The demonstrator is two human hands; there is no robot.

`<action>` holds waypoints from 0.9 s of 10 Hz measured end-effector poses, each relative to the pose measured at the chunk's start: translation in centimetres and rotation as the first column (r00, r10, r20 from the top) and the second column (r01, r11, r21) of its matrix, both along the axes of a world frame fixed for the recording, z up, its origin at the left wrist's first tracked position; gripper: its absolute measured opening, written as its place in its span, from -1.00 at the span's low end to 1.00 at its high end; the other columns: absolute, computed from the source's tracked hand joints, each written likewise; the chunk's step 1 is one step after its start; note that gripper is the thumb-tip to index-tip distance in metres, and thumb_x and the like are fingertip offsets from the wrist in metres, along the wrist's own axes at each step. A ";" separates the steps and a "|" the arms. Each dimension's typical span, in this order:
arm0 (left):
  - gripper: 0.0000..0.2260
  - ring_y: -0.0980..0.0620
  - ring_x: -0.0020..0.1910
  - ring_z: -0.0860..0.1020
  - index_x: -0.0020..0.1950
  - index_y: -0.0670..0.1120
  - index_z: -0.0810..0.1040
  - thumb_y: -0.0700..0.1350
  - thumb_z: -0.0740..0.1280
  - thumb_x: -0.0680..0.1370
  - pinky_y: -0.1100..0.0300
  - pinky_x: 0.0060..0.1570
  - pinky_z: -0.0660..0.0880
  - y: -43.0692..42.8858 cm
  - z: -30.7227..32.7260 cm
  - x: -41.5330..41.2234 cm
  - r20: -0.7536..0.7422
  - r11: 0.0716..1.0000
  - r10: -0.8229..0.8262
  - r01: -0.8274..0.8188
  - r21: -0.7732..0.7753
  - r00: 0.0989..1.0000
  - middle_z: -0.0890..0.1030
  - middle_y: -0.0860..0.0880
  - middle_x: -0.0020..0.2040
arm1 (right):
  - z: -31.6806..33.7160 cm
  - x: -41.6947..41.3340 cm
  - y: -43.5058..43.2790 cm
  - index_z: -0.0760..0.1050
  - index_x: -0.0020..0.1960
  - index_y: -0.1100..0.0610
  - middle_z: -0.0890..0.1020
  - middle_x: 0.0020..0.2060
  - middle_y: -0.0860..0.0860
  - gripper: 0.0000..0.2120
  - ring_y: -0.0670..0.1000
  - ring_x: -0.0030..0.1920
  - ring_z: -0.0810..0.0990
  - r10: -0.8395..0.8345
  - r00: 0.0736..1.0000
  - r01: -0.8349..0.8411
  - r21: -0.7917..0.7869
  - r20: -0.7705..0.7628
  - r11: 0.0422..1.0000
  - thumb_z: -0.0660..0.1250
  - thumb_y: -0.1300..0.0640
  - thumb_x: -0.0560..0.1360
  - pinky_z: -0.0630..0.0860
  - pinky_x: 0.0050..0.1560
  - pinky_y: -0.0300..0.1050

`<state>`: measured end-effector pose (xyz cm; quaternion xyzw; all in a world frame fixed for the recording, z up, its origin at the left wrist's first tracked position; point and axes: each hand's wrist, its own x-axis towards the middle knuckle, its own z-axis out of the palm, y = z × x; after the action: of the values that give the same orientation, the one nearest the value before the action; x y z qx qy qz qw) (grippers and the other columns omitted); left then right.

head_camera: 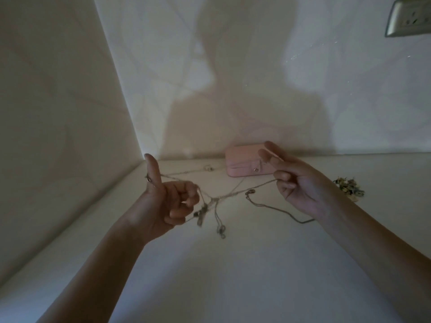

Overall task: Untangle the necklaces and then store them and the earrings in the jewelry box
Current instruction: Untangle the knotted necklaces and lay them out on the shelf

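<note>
We hold the tangled necklaces above the tabletop, strung between our left hand and our right hand, with the knot nearer the left and loose ends hanging below it. Behind them the jewelry box sits against the back wall, partly behind the right hand's fingers. A small heap lies right of the right wrist.

Pale pink jewelry box, silvery-grey tangled necklaces, white desk, cream tiled wall, green-and-white cluster.
</note>
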<state>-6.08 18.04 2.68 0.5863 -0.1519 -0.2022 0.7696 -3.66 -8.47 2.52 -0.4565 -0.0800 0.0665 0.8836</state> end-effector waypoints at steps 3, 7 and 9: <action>-0.05 -0.18 -0.24 0.54 -0.17 -0.13 0.66 0.47 0.48 -0.36 0.20 -0.31 0.41 -0.5 1.8 -2.3 -0.067 0.646 -0.428 0.358 0.674 0.901 0.53 -0.46 -0.07 | 0.6 1.3 -3.2 0.56 0.07 0.07 0.70 -0.14 -0.09 -0.69 -0.18 -0.60 0.29 -0.166 0.986 0.167 0.144 -0.020 0.975 0.29 0.32 0.39 0.24 -0.58 -0.42; -0.57 0.02 0.44 0.33 0.11 0.47 0.50 0.48 0.35 0.27 0.28 0.29 0.35 2.4 -3.1 2.4 0.206 0.662 -0.292 0.042 0.748 0.934 0.47 0.41 0.21 | 0.2 1.7 -3.2 0.55 0.01 0.14 0.70 -0.24 -0.02 -0.77 -0.19 -0.55 0.40 -0.136 0.990 0.140 -0.112 0.039 0.984 0.22 0.39 0.49 0.20 -0.62 -0.41; 0.26 0.05 0.52 -0.27 0.54 0.22 -0.06 0.64 0.22 -0.08 -0.11 0.49 -0.19 0.0 -2.3 0.3 0.339 0.248 -0.287 -0.272 0.930 0.896 -0.17 0.16 0.56 | -0.6 2.3 -3.4 0.55 0.06 0.19 0.67 -0.20 0.07 -0.73 -0.17 -0.56 0.31 -0.205 0.975 0.221 -0.345 0.082 0.912 0.11 0.40 0.58 0.16 -0.63 -0.37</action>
<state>-5.78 18.09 0.38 0.9606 -0.1695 -0.1162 0.1871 -1.32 -11.91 1.91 -0.6144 -0.0362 -0.0269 0.7877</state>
